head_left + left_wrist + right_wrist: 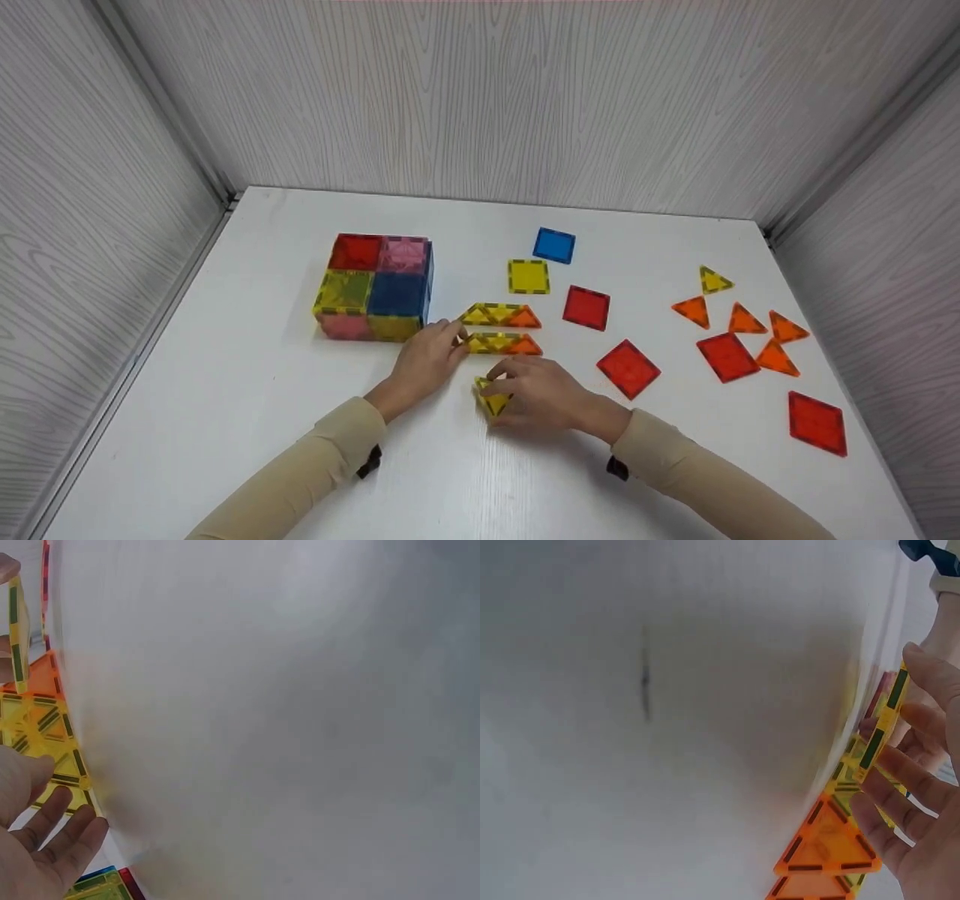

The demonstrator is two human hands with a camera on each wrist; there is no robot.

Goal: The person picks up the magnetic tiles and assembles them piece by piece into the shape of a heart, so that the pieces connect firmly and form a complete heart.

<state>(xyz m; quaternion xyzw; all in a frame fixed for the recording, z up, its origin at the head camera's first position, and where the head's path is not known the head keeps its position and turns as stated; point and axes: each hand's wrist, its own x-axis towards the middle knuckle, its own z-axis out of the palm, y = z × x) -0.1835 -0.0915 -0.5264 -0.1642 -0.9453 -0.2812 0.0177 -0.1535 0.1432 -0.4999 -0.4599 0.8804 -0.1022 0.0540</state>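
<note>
In the head view my right hand (536, 394) pinches a yellow triangular magnetic tile (496, 397) just above the table. The right wrist view shows that yellow tile (883, 724) edge-on, between thumb and fingers. Two strips of joined triangle tiles, yellow at left and orange at right, lie one behind the other: a rear strip (499, 315) and a front strip (501, 343). At their left end my left hand (429, 356) has its fingertips. Its fingers look loosely extended beside the yellow tiles (64, 765) in the left wrist view.
Left of the strips stands a block of coloured square tiles (409, 292). Behind them lie a yellow square (529, 277) and a blue square (555, 245). To the right are several red squares (628, 369), orange triangles (778, 358) and a yellow triangle (715, 280).
</note>
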